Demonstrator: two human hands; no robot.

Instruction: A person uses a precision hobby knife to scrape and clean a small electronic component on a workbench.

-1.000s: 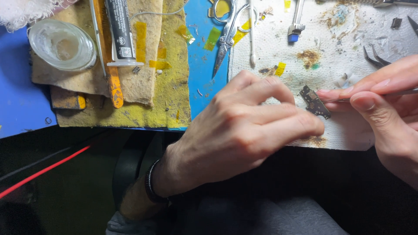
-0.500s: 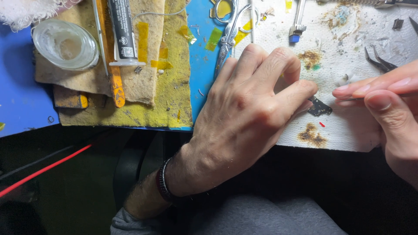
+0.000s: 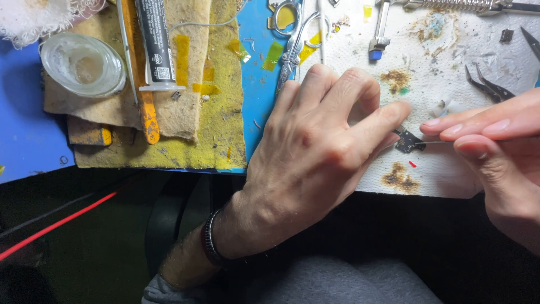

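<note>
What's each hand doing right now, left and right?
Left hand: fingers spread, tips pressing the small dark part on the white paper towel.
Right hand: pinched shut on a thin tool touching that part.

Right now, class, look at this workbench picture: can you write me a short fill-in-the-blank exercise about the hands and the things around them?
1. The left hand rests beside a small dark part lying on the stained white ____ towel.
2. The left wrist wears a dark ____.
3. The round glass dish stands on the ____ side of the bench.
4. The scissors lie on the ____ mat.

Missing words: paper; bracelet; left; blue
</note>
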